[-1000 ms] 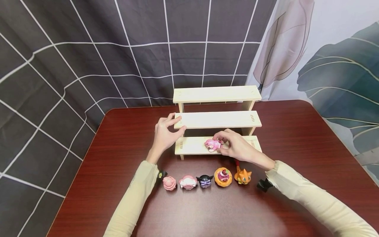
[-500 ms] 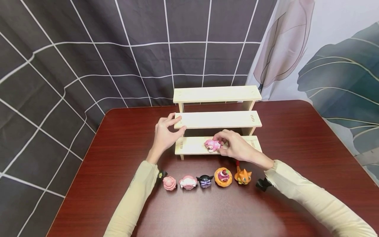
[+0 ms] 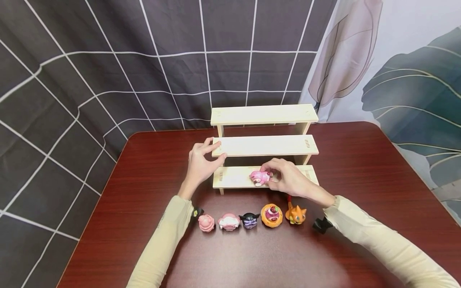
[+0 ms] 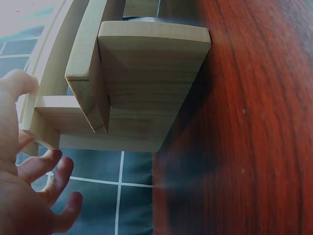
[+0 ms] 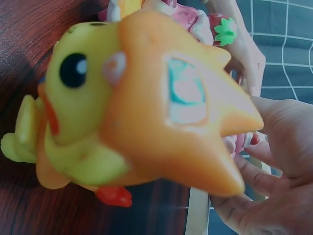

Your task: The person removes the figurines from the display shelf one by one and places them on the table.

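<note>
A pale wooden three-step display shelf (image 3: 264, 146) stands on the table. My left hand (image 3: 201, 162) grips the left end of its middle board; in the left wrist view the thumb and a finger (image 4: 41, 164) lie about that board end. Over the lowest board, my right hand (image 3: 289, 180) pinches a small pink bear figurine (image 3: 257, 178), which lies on its side, head to the left. Whether the bear touches the board cannot be told. An orange spiky-headed figurine (image 5: 146, 98) looms close in the right wrist view and hides most of the bear.
In front of the shelf, figurines form a row: a pink swirl (image 3: 206, 223), a pink-and-white one (image 3: 229, 221), a black-and-purple one (image 3: 249, 220), an orange tart-like one (image 3: 271, 215) and the orange spiky one. A dark grid curtain (image 3: 173, 72) hangs behind the red-brown table (image 3: 144, 168).
My right hand and the bear figurine have shifted very slightly right and nearer. The left hand stays on the middle board, and the row of figurines has not moved.
</note>
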`<state>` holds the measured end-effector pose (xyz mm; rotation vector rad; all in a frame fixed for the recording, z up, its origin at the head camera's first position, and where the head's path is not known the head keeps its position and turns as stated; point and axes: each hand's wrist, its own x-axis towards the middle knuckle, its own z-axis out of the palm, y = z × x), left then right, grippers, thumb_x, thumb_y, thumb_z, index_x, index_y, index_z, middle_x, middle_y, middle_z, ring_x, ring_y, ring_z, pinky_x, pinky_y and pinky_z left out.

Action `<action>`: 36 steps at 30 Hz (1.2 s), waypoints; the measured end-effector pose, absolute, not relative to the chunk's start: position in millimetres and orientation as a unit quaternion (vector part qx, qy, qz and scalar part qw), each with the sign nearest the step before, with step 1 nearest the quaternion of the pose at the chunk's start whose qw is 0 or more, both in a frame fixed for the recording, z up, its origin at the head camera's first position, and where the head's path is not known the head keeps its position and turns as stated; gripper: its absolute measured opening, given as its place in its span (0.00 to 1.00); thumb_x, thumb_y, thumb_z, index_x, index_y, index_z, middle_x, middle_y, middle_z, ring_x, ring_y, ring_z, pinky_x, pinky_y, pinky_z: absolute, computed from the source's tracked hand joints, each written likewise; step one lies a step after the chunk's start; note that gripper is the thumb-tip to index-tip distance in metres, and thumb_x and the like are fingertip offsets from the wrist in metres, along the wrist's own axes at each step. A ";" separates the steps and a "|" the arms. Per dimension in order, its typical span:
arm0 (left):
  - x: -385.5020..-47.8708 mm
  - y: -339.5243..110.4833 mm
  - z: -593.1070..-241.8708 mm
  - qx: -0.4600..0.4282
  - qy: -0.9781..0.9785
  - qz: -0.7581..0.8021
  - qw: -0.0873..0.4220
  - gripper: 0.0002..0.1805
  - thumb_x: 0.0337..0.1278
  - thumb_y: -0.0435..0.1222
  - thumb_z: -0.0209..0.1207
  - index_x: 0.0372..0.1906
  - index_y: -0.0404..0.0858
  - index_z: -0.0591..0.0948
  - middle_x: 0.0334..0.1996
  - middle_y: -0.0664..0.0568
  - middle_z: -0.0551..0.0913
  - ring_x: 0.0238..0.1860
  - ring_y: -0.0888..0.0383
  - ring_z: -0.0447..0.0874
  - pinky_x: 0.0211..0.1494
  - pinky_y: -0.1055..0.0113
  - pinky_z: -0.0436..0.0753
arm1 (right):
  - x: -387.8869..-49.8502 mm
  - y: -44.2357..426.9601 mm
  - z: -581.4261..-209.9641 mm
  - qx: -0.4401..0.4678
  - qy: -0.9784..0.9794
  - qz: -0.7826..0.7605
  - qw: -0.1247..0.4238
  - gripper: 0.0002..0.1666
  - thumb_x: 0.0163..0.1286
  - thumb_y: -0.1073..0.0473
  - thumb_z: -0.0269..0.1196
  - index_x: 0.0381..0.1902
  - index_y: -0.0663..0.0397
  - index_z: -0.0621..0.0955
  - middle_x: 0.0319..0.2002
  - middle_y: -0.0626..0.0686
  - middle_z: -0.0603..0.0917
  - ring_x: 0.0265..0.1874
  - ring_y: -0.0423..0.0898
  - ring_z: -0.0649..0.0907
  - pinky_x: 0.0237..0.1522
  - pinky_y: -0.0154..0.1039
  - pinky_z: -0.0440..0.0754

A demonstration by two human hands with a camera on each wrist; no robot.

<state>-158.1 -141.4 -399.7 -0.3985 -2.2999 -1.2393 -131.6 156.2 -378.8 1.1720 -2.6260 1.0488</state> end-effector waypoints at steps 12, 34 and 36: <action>-158.1 -141.0 -399.6 -0.146 -0.841 -0.457 0.250 0.22 0.45 0.41 0.75 0.49 0.40 0.89 0.58 0.43 0.82 0.49 0.46 0.77 0.49 0.49 0.71 | -128.8 168.3 -379.9 0.396 -0.845 0.354 0.064 0.22 0.49 0.73 0.72 0.44 0.56 0.83 0.39 0.48 0.83 0.34 0.49 0.77 0.34 0.46 0.74; -157.5 -141.3 -400.0 -0.143 -0.842 -0.459 0.244 0.22 0.46 0.41 0.75 0.50 0.40 0.89 0.58 0.43 0.82 0.49 0.46 0.77 0.48 0.50 0.71 | -110.6 197.1 -376.8 0.381 -0.838 0.382 0.083 0.24 0.47 0.76 0.73 0.43 0.55 0.83 0.38 0.45 0.84 0.33 0.42 0.80 0.34 0.42 0.82; -157.5 -141.2 -400.2 -0.143 -0.842 -0.459 0.245 0.22 0.46 0.41 0.75 0.50 0.40 0.89 0.58 0.43 0.82 0.49 0.46 0.77 0.48 0.50 0.71 | -108.7 200.2 -377.7 0.382 -0.836 0.384 0.087 0.24 0.48 0.75 0.73 0.43 0.55 0.83 0.37 0.45 0.83 0.32 0.41 0.80 0.32 0.42 0.83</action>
